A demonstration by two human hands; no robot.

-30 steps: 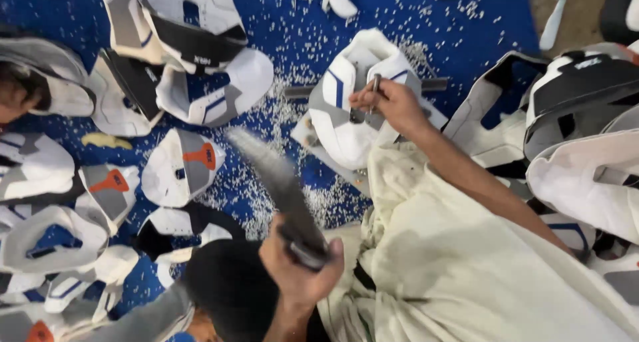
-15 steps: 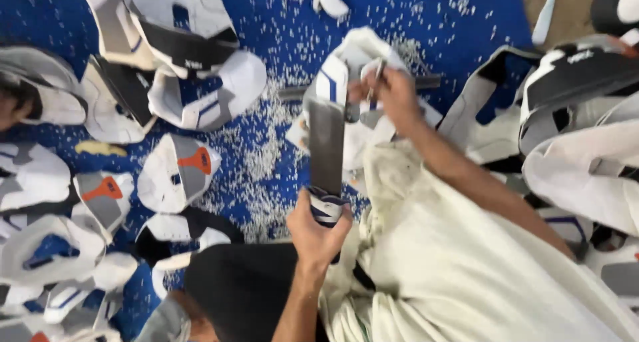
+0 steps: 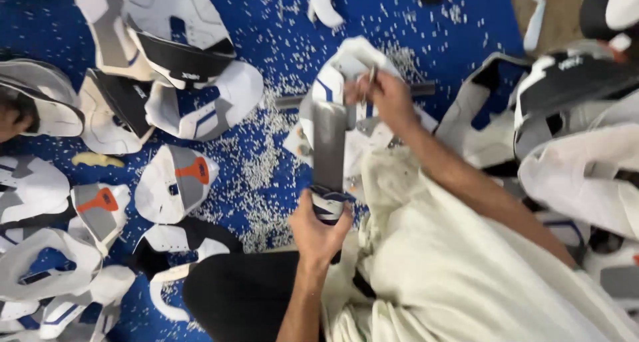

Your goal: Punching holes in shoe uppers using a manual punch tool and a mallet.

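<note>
The left hand (image 3: 318, 230) is closed around the taped white-and-blue handle (image 3: 327, 204) of a broad flat metal blade (image 3: 330, 144), gripping it from below; the blade stands on edge away from the person, its grey face pointing up toward the far side of the blue mat (image 3: 279, 16). The right hand (image 3: 386, 99) is pinched shut on a small thin metal tool (image 3: 371, 76), and it rests on a white shoe upper with blue stripes (image 3: 333, 82) that lies under the far end of the blade; a long dark metal bar (image 3: 419, 89) runs crosswise beneath that hand. The forearm of the right hand crosses a heap of pale cloth (image 3: 466, 269) that fills the near right corner of the mat; a black garment (image 3: 246, 295) covers the near edge beside the left wrist.

Small white offcut scraps (image 3: 266, 162) are strewn thickly on the mat just left of the blade; more lie near the far edge. Left of them lies a white and grey cut piece with an orange patch (image 3: 176, 182); a similar one (image 3: 100, 205) lies nearer the left edge. Black and white uppers (image 3: 173, 56) are piled at the far left; more black and white pieces (image 3: 572, 76) are stacked at the far right. At the left edge another person's hand (image 3: 10, 119) touches a grey and white piece (image 3: 43, 102).
</note>
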